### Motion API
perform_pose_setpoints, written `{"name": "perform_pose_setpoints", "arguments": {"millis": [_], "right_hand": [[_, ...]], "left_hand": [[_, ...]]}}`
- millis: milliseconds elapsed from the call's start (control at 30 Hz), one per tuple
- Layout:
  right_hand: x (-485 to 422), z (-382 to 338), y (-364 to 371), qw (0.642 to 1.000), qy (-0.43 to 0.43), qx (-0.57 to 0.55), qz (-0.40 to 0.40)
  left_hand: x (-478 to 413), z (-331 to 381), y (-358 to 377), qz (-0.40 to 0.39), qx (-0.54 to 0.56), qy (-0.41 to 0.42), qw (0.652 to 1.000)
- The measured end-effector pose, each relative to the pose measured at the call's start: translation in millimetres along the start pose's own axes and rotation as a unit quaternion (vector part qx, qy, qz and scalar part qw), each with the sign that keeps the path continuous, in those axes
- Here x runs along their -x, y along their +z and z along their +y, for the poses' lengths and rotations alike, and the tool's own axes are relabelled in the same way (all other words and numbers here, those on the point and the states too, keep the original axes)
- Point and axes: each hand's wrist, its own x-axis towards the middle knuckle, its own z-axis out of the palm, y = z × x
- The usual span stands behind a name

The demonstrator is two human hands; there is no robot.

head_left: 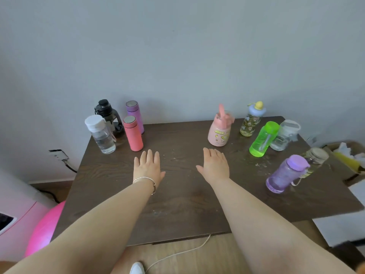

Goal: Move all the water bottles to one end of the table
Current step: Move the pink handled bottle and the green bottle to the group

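Head view: bottles beyond fingers.

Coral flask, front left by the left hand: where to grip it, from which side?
Wrap the left hand around the mid-body of the coral flask, coming from the near side. It stands upright, a slim, straight cylinder, and that side is open. The clear bottle and purple flask crowd its left and back.

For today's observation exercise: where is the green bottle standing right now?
The green bottle stands on the table's right side, touching the clear bottle behind it, with the pink bottle to its left.
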Motion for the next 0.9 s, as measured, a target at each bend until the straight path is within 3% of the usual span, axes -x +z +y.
{"name": "perform_pose_setpoints", "arguments": {"millis": [533, 900], "right_hand": [[56, 141, -42, 0.997, 0.073, -0.008, 0.026], [3, 180, -40, 0.983, 0.173, -0.044, 0.033]], "left_hand": [[16, 141, -41, 0.03, 0.015, 0.036, 0.999], [-62, 180, -48, 0.022, 0.057, 0.075, 0.995]]}}
